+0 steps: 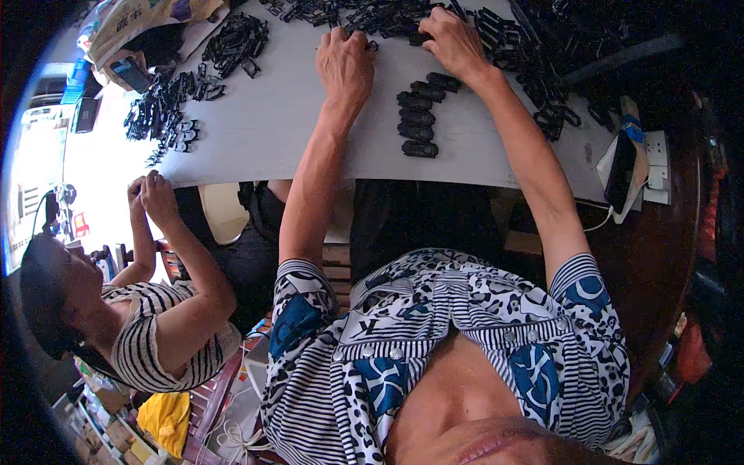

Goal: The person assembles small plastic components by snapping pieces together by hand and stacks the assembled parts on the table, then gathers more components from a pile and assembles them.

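My left hand [345,66] is over the grey table at the far middle, its fingers curled closed. A small black plastic part [373,46] shows at the fingertips on its right side. To the right, my right hand [453,45] reaches to the edge of a heap of black parts [387,17]. Its fingers are bent and pinched together, and what they hold is too small to make out. Between my forearms lies a bent row of several black plastic parts [416,116], set close together one behind another.
More loose black parts [546,93] spread along the right. At the left are further piles [236,43], a bag [139,31] and a phone [130,74]. A co-worker [167,325] sits there, hands [153,194] at the table edge. A power strip [657,167] stands far right.
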Motion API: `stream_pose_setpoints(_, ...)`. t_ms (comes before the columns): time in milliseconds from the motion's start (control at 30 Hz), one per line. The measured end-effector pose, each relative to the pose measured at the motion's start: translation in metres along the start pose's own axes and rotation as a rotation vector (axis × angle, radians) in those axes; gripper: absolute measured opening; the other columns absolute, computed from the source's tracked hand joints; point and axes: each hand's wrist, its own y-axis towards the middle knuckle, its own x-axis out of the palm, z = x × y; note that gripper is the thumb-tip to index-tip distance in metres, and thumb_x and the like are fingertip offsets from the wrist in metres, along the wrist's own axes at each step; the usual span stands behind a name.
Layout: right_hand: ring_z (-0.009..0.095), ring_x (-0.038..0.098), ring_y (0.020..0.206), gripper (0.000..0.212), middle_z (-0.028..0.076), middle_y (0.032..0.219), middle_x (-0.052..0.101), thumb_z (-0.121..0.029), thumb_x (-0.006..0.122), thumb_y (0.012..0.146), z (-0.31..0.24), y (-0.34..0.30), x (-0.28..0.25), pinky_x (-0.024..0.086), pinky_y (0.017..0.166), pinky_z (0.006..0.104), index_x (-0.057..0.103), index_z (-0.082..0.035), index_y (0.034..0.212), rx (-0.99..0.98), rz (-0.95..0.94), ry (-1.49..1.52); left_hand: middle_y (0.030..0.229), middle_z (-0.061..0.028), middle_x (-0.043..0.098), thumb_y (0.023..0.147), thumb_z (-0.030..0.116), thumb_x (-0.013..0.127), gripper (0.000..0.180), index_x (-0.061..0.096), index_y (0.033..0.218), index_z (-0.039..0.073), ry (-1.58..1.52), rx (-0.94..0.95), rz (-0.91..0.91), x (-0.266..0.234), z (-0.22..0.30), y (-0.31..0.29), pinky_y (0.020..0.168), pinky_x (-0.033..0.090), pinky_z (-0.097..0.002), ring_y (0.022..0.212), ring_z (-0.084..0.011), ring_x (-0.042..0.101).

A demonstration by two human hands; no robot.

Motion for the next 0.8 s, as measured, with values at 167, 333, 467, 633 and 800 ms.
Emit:
stream_pose_setpoints(167,0.029,0.060,0.092,0.021,0.009,0.092,0.059,-0.013,0.068,0.079,0.002,-0.011,-0.006,0.049,0.078,0.0402,0.064,-0.006,0.099,0.041,-0.126,0.051,0.091,-0.0107,0.057,0.076,0.015,0.067,0.017,0.067,0.092,0.010,-0.018,0.005,-0.011,0.002,-0.004,-0.003,0.075,0.045,-0.0413,0.091,-0.0302,0.052)
stream_pose_setpoints(333,0.029,0.061,0.090,0.023,0.009,0.094,0.060,-0.013,0.070,0.078,0.005,-0.023,-0.012,0.049,0.077,0.0395,0.064,-0.005,0.099,0.068,-0.079,0.132,0.092,-0.0105,0.059,0.075,0.009,0.070,0.021,0.068,0.095,0.009,-0.043,0.048,0.100,-0.009,0.019,0.001,0.075,0.047,-0.0399,0.090,-0.0294,0.057)
stream_pose_setpoints(467,0.026,0.062,0.086,0.024,0.009,0.091,0.062,-0.014,0.071,0.077,0.008,-0.023,-0.015,0.049,0.077,0.0359,0.065,-0.004,0.098,0.162,-0.054,0.431,0.094,-0.0109,0.067,0.075,0.007,0.073,0.031,0.067,0.106,0.008,-0.537,-0.028,-0.125,-0.012,0.042,0.011,0.071,0.052,-0.0306,0.077,-0.0214,0.066)
stream_pose_setpoints(633,0.023,0.063,0.082,0.025,0.008,0.089,0.063,-0.015,0.074,0.073,-0.001,-0.024,-0.023,0.050,0.074,0.0343,0.066,-0.005,0.095,0.237,0.006,0.593,0.097,-0.0109,0.068,0.079,0.004,0.071,0.029,0.064,0.105,-0.004,-1.297,-0.285,-0.376,0.003,0.042,0.018,0.078,0.054,-0.0291,0.085,-0.0167,0.065)
stream_pose_setpoints(800,0.018,0.061,0.081,0.029,0.005,0.090,0.060,-0.009,0.074,0.073,0.000,-0.025,-0.029,0.051,0.072,0.0303,0.066,-0.009,0.100,0.242,0.023,0.758,0.093,-0.0121,0.068,0.080,0.004,0.070,0.029,0.064,0.106,-0.005,-1.339,-0.286,-0.380,0.004,0.045,0.019,0.077,0.054,-0.0301,0.081,-0.0185,0.066)
